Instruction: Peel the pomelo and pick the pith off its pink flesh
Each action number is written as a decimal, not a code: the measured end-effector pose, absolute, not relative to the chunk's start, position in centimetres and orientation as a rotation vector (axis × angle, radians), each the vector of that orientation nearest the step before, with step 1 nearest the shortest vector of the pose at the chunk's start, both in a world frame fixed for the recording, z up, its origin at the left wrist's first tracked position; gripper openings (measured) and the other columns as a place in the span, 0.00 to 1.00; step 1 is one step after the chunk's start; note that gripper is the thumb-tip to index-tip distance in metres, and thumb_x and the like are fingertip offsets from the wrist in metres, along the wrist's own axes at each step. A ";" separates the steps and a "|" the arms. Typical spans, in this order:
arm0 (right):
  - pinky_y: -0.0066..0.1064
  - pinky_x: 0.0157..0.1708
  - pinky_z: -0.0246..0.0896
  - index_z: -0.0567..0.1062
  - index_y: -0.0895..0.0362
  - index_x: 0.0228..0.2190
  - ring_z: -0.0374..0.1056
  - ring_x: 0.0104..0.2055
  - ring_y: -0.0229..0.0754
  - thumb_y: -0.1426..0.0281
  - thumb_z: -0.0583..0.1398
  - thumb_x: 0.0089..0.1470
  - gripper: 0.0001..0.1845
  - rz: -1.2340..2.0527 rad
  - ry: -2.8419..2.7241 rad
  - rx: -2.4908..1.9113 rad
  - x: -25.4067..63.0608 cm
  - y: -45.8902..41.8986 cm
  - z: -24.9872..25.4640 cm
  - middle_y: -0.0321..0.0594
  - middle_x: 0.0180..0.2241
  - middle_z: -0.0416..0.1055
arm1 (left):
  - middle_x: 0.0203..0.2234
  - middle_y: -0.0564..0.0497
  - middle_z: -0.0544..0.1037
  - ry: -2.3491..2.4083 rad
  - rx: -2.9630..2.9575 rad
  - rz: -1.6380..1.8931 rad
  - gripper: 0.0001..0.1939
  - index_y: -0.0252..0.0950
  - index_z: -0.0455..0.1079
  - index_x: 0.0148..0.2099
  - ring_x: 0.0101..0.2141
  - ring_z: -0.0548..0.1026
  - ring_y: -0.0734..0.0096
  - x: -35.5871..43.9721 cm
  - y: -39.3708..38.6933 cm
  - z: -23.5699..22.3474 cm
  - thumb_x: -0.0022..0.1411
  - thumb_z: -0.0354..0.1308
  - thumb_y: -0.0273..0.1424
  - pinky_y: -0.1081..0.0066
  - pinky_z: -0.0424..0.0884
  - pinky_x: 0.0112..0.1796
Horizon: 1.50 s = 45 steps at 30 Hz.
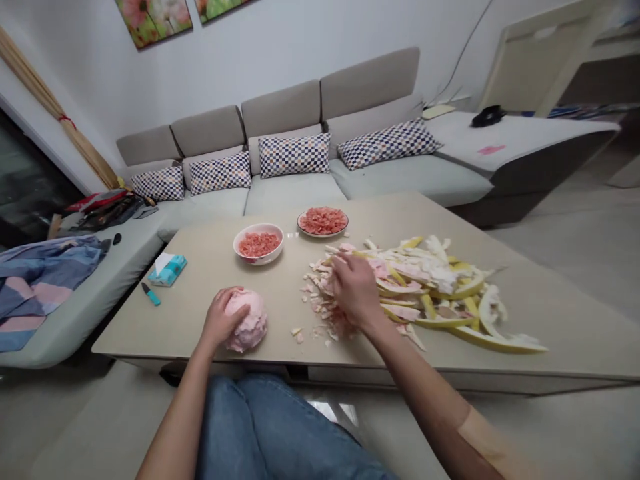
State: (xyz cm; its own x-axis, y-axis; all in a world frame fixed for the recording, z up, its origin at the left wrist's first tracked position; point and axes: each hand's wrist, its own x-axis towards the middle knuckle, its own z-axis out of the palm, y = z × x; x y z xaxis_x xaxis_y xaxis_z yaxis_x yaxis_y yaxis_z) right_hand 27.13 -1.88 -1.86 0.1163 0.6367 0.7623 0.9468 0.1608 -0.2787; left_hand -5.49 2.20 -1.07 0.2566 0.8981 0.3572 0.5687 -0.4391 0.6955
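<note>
A peeled pomelo (249, 321), pale pink and still coated with pith, rests near the table's front edge. My left hand (224, 317) is wrapped round its left side, thumb across the top. Over the left part of a heap of pomelo peel (450, 280) is my right hand (354, 287), its fingers bent downward and closed. Whatever lies within those fingers is hidden from me. Small bits of pith and membrane (299, 335) are scattered between the two hands. Pink pomelo flesh fills a white bowl (240, 256) and a dark-rimmed plate (325, 236) behind them.
On the table's left lie a blue tissue pack (171, 270) and a small teal-handled knife (151, 294). A grey sofa (295, 183) with patterned cushions runs along the far side. The table (210, 230) ends just before my knees.
</note>
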 end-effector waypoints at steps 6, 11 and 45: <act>0.40 0.47 0.68 0.74 0.58 0.47 0.69 0.46 0.46 0.71 0.58 0.59 0.14 -0.160 -1.963 -1.053 16.8 -4.3 -4.3 0.50 0.45 0.75 | 0.49 0.45 0.75 1.270 2.173 1.041 0.18 0.39 0.71 0.51 0.52 0.71 0.62 -4.4 2.0 -1.4 0.65 0.52 0.41 0.61 0.65 0.55; 0.40 0.46 0.71 0.73 0.61 0.49 0.72 0.46 0.48 0.73 0.57 0.60 0.16 -0.257 -1.995 -0.973 13.8 -4.0 -5.1 0.54 0.46 0.75 | 0.49 0.45 0.75 1.234 2.083 1.090 0.18 0.38 0.72 0.50 0.52 0.72 0.63 -4.6 2.2 -1.8 0.67 0.49 0.42 0.62 0.65 0.56; 0.28 0.32 0.64 0.76 0.57 0.32 0.70 0.30 0.40 0.74 0.59 0.51 0.05 0.050 -1.728 -1.297 11.9 -2.6 -4.1 0.42 0.30 0.76 | 0.45 0.47 0.79 1.328 1.997 1.276 0.15 0.40 0.76 0.45 0.48 0.74 0.64 -3.6 1.9 -2.5 0.67 0.50 0.39 0.63 0.68 0.52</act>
State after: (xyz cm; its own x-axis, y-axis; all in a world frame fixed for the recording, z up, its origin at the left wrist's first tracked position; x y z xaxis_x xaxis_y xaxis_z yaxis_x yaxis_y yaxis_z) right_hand 11.87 -2.64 -4.06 0.0036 0.7663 0.6425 0.7275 0.4388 -0.5274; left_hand -3.61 1.95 -2.51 0.1218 0.8804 0.4584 0.4932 -0.4544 0.7418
